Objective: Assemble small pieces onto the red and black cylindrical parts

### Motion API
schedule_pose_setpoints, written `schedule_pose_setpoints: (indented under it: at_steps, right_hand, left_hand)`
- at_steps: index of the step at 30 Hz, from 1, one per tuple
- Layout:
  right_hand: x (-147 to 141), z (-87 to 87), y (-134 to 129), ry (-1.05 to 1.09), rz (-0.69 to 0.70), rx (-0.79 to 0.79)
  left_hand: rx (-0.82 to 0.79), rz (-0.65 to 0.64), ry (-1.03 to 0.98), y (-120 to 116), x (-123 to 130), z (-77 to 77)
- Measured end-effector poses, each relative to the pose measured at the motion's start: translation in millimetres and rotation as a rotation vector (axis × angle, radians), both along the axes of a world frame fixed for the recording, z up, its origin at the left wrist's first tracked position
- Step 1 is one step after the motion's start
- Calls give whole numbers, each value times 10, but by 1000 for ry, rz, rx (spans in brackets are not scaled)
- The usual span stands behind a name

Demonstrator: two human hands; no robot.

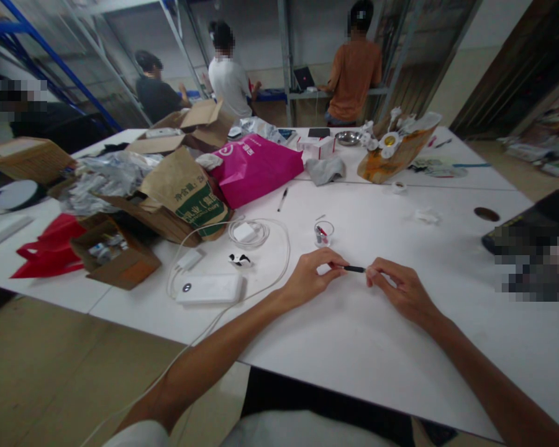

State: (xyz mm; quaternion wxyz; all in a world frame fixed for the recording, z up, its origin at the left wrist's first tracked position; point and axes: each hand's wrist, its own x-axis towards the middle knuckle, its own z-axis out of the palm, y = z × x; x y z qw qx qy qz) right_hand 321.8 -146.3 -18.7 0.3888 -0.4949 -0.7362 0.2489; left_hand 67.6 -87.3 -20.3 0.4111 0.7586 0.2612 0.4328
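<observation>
A slim black pen-like piece (354, 269) is held level between my two hands, above the white table. My left hand (313, 273) pinches its left end between thumb and fingers. On its right end, the fingertips of my right hand (398, 287) are closed. Just beyond my left hand stands a small clear cup (323, 233) with red and dark small items inside. Farther back, a black pen (282, 200) lies on the table, and a thin short piece (320, 217) rests behind the cup.
To the left are a white power bank (210, 289), a coiled cable (261, 234) and a cardboard box (121, 254). A magenta bag (261, 167) and paper bag (181, 186) stand behind. A dark object (535, 223) is at right. Several people are in the background.
</observation>
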Motion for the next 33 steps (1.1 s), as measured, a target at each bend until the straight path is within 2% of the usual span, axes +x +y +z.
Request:
schedule_pose_setpoints:
  at_steps: [12, 20, 26, 28, 30, 33]
  right_hand:
    - [-21, -67, 13, 112, -45, -4]
    - [26, -48, 26, 225, -134, 117]
    - [116, -100, 52, 231, -160, 162]
    - [111, -61, 104, 248, -176, 188]
    - [64, 52, 201, 238, -188, 234]
    - [-86, 332, 441, 98, -128, 323]
  left_hand:
    - [31, 17, 15, -11, 11, 23]
    - [-5, 113, 69, 13, 26, -47]
    - [-67, 128, 48, -9, 28, 22]
    - [-123, 81, 38, -10, 21, 101]
    - [-265, -42, 28, -15, -10, 239]
    - [-592, -408, 65, -104, -184, 524]
